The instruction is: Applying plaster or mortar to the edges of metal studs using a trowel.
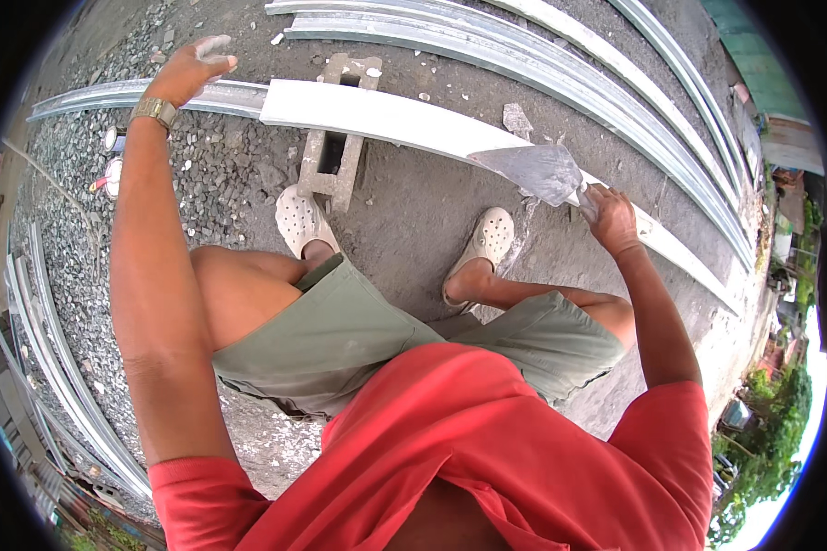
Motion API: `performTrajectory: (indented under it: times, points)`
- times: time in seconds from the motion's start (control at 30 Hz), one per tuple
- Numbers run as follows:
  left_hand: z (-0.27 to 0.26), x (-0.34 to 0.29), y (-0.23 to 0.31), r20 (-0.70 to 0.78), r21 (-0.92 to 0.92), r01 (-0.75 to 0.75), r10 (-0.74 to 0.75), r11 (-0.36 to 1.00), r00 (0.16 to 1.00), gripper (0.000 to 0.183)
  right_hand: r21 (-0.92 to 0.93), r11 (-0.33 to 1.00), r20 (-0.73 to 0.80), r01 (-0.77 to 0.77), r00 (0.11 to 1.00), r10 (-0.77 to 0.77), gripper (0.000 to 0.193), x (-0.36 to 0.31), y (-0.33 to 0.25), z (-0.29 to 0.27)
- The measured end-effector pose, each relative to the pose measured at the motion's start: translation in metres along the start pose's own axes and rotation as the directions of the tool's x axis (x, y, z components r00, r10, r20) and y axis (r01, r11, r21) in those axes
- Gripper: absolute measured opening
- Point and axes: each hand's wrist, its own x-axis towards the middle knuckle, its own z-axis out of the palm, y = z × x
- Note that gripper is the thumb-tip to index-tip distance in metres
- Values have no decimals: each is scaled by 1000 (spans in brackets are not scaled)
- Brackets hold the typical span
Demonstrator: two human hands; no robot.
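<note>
A pointed trowel [531, 171] is in my right hand [611, 219], its fingers closed round the handle. The flat grey blade points left and overlaps a long white-coated strip [368, 108]; whether it touches cannot be made out. At its left the strip gives way to a bare grey metal channel [220, 98]. A hollow concrete block [343, 188] stands under the strip, between my feet and it. My left hand [188, 72], with whitish fingers and a watch at the wrist, is over the bare channel. Its thumb is apart from the fingers, with nothing held.
Long metal channels [450, 35] lie across the ground beyond the strip, and more channels [73, 367] lie at the lower left. Gravel [220, 174] covers the ground on the left. Two small round containers [113, 174] sit beside my left forearm. My clog-shod feet [492, 237] are near the block.
</note>
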Motion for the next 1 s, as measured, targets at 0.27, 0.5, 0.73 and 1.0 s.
performTrajectory:
  times: [0.27,0.5,0.73,1.0]
  points:
    - [17,16,28,51,69,-79,76,995,996,60,178,981,45,-80,996,73,35,27,-97,16]
    - [23,32,21,85,45,-117,113,992,990,57,335,739,279,-584,811,514,40,-62,-129,39]
    - [53,53,58,133,152,-240,220,959,966,58,614,423,194,-666,647,737,45,-68,-93,19]
    - [226,6,175,392,385,-616,483,687,783,96,561,509,-32,-653,597,801,41,-170,91,-55]
